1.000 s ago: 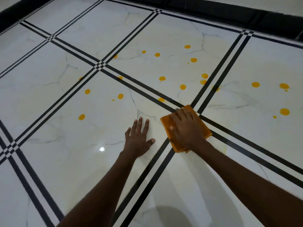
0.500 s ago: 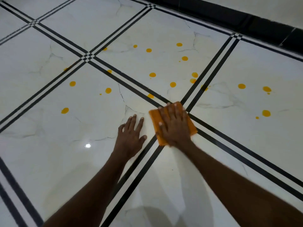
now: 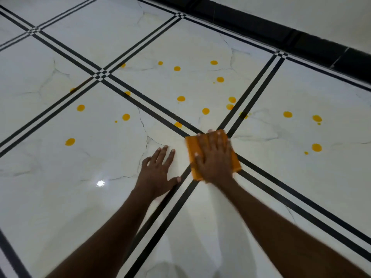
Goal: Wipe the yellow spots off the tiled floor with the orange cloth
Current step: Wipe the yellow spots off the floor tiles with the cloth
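Observation:
My right hand [image 3: 215, 157] lies flat on the folded orange cloth [image 3: 191, 149], pressing it onto the crossing of the black tile lines. My left hand [image 3: 158, 171] rests on the white tiled floor [image 3: 80, 187] just left of the cloth, fingers spread, holding nothing. Several yellow spots dot the tiles beyond the cloth: one close by at the line [image 3: 178, 124], others farther out on the middle tile [image 3: 205, 111], on the left tile [image 3: 70, 141] and on the right tile [image 3: 316, 147].
Black double stripes [image 3: 160, 111] split the glossy marble-look floor into large squares. A dark skirting band [image 3: 301, 43] runs along the far right edge, below a pale wall. A light glare [image 3: 100, 183] shines on the near left tile.
My right hand has slid the cloth a little forward and left onto the line crossing. The left hand stays planted. The view has shifted toward the wall.

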`<state>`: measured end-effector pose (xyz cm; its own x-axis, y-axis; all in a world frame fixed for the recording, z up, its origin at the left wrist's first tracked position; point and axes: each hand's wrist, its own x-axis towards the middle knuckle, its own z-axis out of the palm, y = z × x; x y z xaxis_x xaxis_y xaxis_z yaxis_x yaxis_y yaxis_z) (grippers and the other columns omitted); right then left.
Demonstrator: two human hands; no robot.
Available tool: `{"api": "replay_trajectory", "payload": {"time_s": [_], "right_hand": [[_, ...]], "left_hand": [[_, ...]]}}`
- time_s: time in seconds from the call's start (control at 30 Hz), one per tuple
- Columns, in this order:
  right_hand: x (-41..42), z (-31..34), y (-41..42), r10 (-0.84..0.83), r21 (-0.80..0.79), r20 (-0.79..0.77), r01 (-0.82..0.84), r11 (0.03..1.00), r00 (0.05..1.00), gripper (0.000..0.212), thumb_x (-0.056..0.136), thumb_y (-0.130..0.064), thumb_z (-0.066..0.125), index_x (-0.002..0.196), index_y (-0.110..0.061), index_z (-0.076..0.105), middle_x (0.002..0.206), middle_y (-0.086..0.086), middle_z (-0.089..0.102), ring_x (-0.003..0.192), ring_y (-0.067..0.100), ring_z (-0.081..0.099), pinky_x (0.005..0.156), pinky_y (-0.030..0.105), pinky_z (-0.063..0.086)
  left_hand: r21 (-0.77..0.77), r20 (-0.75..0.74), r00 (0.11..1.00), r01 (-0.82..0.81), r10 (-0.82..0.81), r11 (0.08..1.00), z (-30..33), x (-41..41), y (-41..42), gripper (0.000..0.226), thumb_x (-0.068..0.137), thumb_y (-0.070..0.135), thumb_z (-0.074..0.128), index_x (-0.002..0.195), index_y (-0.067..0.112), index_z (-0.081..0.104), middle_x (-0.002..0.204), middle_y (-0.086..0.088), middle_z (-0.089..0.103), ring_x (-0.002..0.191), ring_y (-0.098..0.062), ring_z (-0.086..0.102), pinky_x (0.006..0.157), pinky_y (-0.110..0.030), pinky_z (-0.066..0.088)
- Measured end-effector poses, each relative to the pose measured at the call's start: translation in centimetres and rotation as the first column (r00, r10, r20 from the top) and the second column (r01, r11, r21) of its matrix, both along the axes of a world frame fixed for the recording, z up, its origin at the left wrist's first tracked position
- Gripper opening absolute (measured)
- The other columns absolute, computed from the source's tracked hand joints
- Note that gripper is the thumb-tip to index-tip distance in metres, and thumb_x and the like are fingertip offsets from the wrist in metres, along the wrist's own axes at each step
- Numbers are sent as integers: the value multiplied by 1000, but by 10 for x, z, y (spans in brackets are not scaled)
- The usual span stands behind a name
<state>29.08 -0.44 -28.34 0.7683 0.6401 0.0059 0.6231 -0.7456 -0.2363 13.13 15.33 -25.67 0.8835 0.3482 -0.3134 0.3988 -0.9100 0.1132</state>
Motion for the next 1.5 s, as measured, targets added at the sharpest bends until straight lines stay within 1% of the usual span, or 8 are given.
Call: {"api": "replay_trajectory", "payload": {"time_s": [0.17,0.3,0.4,0.6,0.83,1.1,1.3,1.5], "right_hand": [[0,3,-68,-352,-31,52,354,935,935,71,100,-54,25,163,-23,18,167,18,22,154,44,17,122,64,14],[-80,0,-15,7,-45,30,-6,999,1000,77,98,-59,32,164,-25,9,170,15,10,157,42,7,124,62,3],[-29,-6,39,236,-23,45,-235,972,971,75,97,-58,29,164,-28,12,170,13,13,158,38,5,125,60,4],[7,-5,5,-218,-12,76,219,976,973,72,98,-53,28,163,-22,19,168,18,21,154,44,15,123,64,11],[23,0,131,383,-74,-9,-382,921,924,70,98,-57,22,163,-31,12,170,13,17,157,39,8,124,62,8],[46,5,14,-265,4,27,265,964,964,72,98,-54,30,162,-22,19,167,19,23,153,45,17,122,64,13],[30,3,72,328,-54,-24,-329,943,944,70,98,-56,27,163,-32,15,171,9,15,158,36,4,124,62,7],[86,-10,-54,-185,-54,68,189,981,980,68,100,-55,29,160,-23,27,165,15,31,152,42,23,123,60,17]], "left_hand": [[-18,-21,991,-135,135,991,9,6,18,113,80,83,43,160,21,-8,167,-10,-14,155,-26,-10,123,-49,6],[-8,-10,984,-179,178,984,7,-1,33,124,67,97,24,159,22,-12,166,-9,-19,154,-27,-14,124,-52,5],[3,16,975,-221,221,975,8,-7,46,124,70,95,30,159,19,-11,167,-9,-17,155,-28,-10,123,-49,5],[-21,-60,975,-216,214,976,11,-5,58,125,75,82,54,158,17,-13,166,-9,-19,154,-30,-10,124,-50,8],[-15,-118,963,-246,243,969,13,0,62,131,72,79,62,158,17,-15,166,-8,-19,154,-30,-10,124,-50,9],[54,-161,958,-232,238,971,23,9,55,130,75,73,65,158,11,-13,167,-13,-15,154,-35,-4,123,-49,16],[93,-199,954,-208,223,974,26,15,53,128,77,69,67,158,5,-8,166,-19,-9,154,-38,0,122,-50,21],[-82,39,999,-3,6,997,21,56,-31,108,83,75,52,161,21,0,167,-13,-13,154,-29,-11,124,-52,8]]}}
